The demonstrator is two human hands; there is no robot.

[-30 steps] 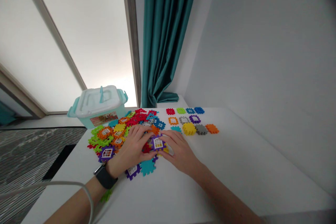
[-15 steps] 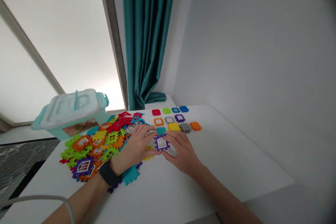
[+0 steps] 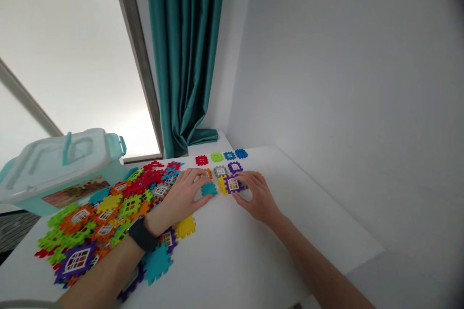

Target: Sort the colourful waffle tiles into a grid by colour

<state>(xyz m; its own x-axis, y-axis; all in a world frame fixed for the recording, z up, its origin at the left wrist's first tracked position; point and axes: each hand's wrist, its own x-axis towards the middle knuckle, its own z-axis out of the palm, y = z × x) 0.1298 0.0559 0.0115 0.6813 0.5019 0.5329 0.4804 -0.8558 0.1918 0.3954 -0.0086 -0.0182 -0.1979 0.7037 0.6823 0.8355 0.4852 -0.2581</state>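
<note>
My right hand [image 3: 259, 198] pinches a purple toothed tile with a white window [image 3: 232, 184] between thumb and fingers. The purple tile partly covers a yellow tile [image 3: 222, 185] on the table. My left hand [image 3: 186, 193], with a dark watch [image 3: 142, 232] on its wrist, has thumb and fingertips at the edges of a teal tile [image 3: 209, 189], which lies left of the yellow one. An orange window tile [image 3: 207, 173] is partly hidden behind my left fingers. Gray [image 3: 220, 171] and purple [image 3: 235, 167] window tiles lie just behind.
A heap of mixed toothed tiles [image 3: 108, 217] covers the table's left part. Beyond it stands a lidded plastic box [image 3: 79, 159]. Red [image 3: 202, 160], green [image 3: 217, 157] and blue [image 3: 241, 153] tiles form the back row. A gray wall [image 3: 308, 82] borders the right.
The purple window tile has moved right, from in front of the teal tile to over the yellow one, in my right hand. My left hand has let go of it and is now at the teal tile.
</note>
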